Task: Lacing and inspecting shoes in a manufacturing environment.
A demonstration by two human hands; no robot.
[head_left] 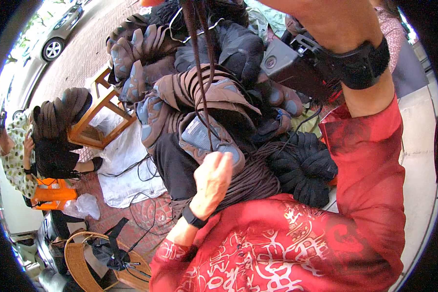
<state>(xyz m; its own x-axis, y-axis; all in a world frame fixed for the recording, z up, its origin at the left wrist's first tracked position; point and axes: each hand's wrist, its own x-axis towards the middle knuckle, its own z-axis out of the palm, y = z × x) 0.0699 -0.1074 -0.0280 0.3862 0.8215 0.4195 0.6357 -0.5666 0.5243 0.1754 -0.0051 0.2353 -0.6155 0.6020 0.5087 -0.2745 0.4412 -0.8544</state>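
Note:
My left hand (213, 180), with a dark band at its wrist, is closed at the toe end of a brown and blue-grey shoe upper (210, 135) in front of me. Dark brown laces (199, 65) hang from the top edge down to this upper, close to my fingertips. My right forearm (345, 29), wearing a wide black strap, is raised, and its hand lies beyond the top edge. More brown shoe uppers (207, 90) are stacked behind, over my lap. A thick bundle of brown laces (250, 180) lies by my left hand.
Black uppers (301, 168) and a dark boxy device (289, 61) are to the right. A wooden stool frame (102, 114) stands left on white sheeting (124, 175). A person in a dotted top (17, 155) handles stacked uppers (61, 114). A wicker chair (80, 258) is near left.

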